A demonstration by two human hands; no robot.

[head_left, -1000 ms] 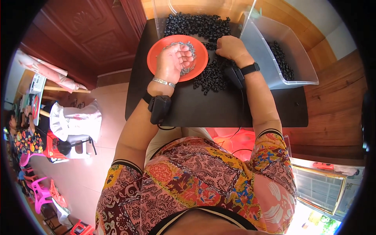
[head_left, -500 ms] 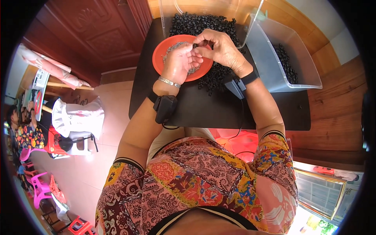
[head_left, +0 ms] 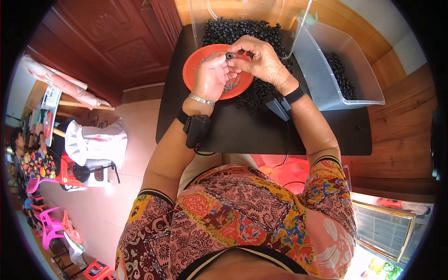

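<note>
Busy, by judgement, with the fine fingertip handling of one small black bushing [head_left: 229,55], raised above an orange-red plate [head_left: 190,74]. Pinched narrowly between the thumb and the forefinger of the right hand [head_left: 259,58], with the left hand [head_left: 211,74] just beside, turned palm upward, fingers half curled, thumb tip very near to the bushing. Not possible to tell about any small part inside the left palm, nor about real touch between left thumb and bushing, because of the small size in this view. Calling next, by judgement, for a firm but gentle pinch, a steady left thumb and a clear facing of the open hole; probably easy to drop, being so little. As for the look: short, round, dark, with one open end turned toward the camera and a paler grey tone around the hole. Very similar to the heaped black bushings [head_left: 242,30] on the far side of the dark table [head_left: 224,135], and to the loose black bushings [head_left: 339,79] inside the translucent plastic bin [head_left: 303,56] at right. Lying in the plate, partly hidden by the hands: many tiny grey metallic-looking pieces [head_left: 231,86].
</note>
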